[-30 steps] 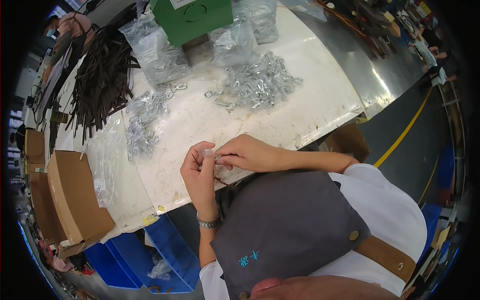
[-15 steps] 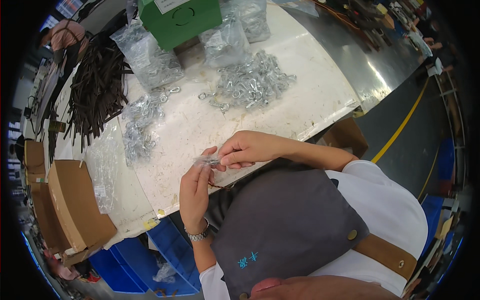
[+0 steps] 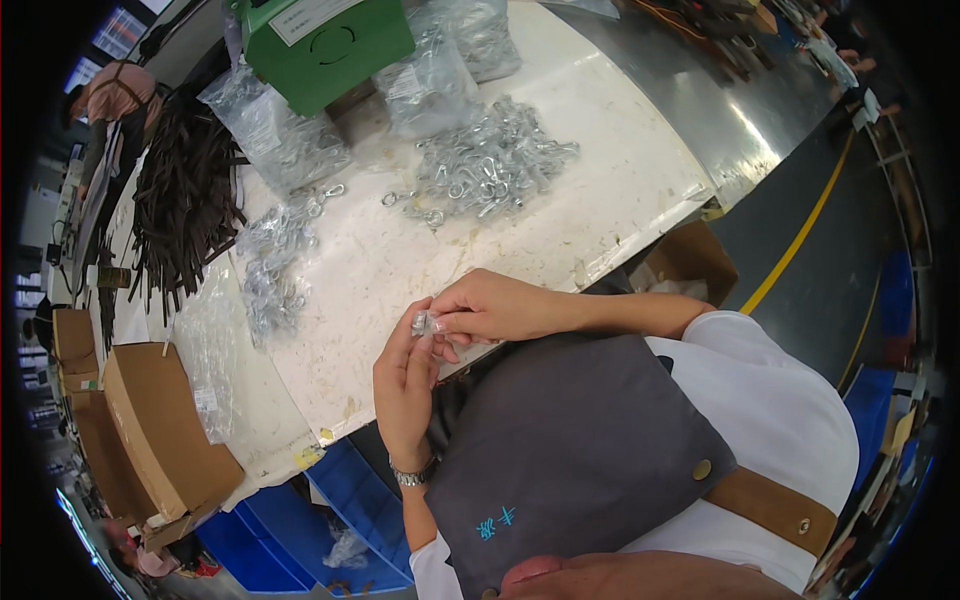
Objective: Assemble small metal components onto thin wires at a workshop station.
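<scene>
At the table's near edge, my left hand pinches a small shiny metal piece in clear plastic between thumb and fingers. My right hand meets it from the right, its thumb and fingertips closed on the same wrapped piece. The fingers cover much of it, so its exact kind is hidden. Beyond my hands lies a large heap of metal snap hooks in clear sleeves. A smaller pile of similar wrapped hooks spreads to the left of that heap.
A green bin stands at the back among plastic bags of hardware. Dark strips lie at the left, above a cardboard box. Blue crates sit below the white table. Another person works at far left.
The wrapped piece has turned between my fingers, and its metal end now shows. My hands have drawn slightly closer together. The brown cord seen below them is out of sight. The view has shifted a little.
</scene>
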Demonstrator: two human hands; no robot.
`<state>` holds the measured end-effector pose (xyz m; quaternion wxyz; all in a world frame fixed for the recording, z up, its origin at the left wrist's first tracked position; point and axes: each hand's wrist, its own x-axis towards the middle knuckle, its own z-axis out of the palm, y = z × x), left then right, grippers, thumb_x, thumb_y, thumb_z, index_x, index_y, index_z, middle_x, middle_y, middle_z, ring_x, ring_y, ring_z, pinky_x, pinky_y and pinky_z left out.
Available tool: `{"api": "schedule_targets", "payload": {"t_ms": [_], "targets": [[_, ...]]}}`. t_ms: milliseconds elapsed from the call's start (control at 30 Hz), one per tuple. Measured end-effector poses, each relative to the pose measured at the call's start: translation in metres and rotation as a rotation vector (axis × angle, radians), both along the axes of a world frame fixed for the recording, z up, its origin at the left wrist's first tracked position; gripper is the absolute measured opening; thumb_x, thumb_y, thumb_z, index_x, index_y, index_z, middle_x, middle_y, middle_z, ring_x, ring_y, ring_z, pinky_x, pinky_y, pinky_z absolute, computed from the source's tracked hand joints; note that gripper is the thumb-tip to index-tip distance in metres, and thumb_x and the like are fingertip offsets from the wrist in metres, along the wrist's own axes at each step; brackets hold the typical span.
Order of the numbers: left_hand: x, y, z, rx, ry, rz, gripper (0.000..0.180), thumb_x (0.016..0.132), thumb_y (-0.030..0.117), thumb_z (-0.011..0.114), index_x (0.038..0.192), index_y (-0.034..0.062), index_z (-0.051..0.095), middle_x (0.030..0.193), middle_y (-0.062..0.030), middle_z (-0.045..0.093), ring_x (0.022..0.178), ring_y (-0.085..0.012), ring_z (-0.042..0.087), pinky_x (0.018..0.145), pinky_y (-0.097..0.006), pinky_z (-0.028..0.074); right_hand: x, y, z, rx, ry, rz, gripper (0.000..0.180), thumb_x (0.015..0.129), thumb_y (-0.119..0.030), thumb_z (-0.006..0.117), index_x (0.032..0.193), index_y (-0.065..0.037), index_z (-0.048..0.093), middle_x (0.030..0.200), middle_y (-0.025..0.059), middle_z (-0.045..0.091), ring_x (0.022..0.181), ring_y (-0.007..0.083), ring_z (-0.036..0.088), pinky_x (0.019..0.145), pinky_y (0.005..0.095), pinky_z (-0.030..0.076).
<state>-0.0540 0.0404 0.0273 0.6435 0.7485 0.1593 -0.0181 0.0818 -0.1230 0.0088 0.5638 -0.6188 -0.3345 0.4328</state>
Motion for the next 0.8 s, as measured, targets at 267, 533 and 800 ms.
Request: {"api": "schedule_targets", "payload": {"t_ms": [267, 533, 800], "targets": [[0.016, -0.006, -0.018, 0.151, -0.229, 0.15, 0.032, 0.107, 0.004, 0.056, 0.136, -0.0011, 0.068, 0.081, -0.0019, 0.068, 0.069, -0.0066, 0.054, 0.062, -0.023, 0.044, 0.009, -0.001, 0.019, -0.062, -0.067, -0.084, 0.025, 0.104, -0.017, 0.062, 0.088, 0.0, 0.069, 0.07, 0.0025, 0.063, 0.058, 0.0095, 0.054, 0.054, 0.0301, 0.046], [0.026, 0.111, -0.008, 0.914, -0.17, 0.287, 0.019, 0.1, 0.01, 0.068, 0.116, 0.0006, 0.072, 0.096, -0.0122, 0.073, 0.075, -0.0227, 0.068, 0.067, -0.034, 0.052, 0.084, -0.032, 0.021, -0.204, -1.12, -0.65, 0.036, 0.099, -0.015, 0.07, 0.133, -0.003, 0.068, 0.138, 0.0153, 0.066, 0.114, 0.0382, 0.068, 0.091, 0.0439, 0.057], [0.051, 0.149, -0.038, 1.639, 0.14, -0.009, 0.014, 0.094, 0.012, 0.068, 0.104, 0.0037, 0.061, 0.1, -0.0148, 0.069, 0.082, -0.037, 0.073, 0.069, -0.047, 0.058, 0.026, -0.019, -0.009, 0.074, -0.828, -0.272, 0.029, 0.098, -0.014, 0.068, 0.124, -0.002, 0.069, 0.13, 0.0135, 0.069, 0.109, 0.0349, 0.069, 0.091, 0.0443, 0.057]]}}
